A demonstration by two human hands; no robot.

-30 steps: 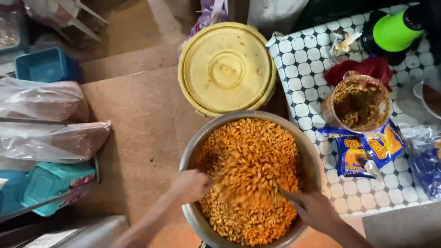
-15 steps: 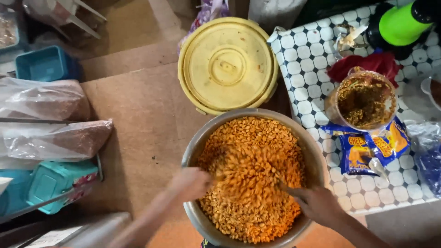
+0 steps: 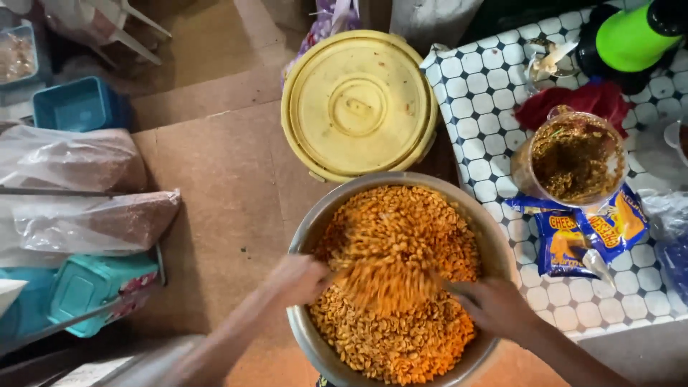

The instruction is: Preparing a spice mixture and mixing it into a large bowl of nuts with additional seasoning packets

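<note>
Both bare hands reach into a wide round metal bowl [image 3: 494, 236] heaped with orange-coated fried snack pieces [image 3: 401, 287], which sits low on the brown floor beside a table covered in a white hexagon-patterned cloth [image 3: 480, 93]. The left hand [image 3: 297, 279] and right hand [image 3: 491, 308] are set apart at opposite sides of the heap, blurred, so I cannot tell what their fingers grip. Just behind the bowl lies a round yellow plastic lid [image 3: 358, 100].
</note>
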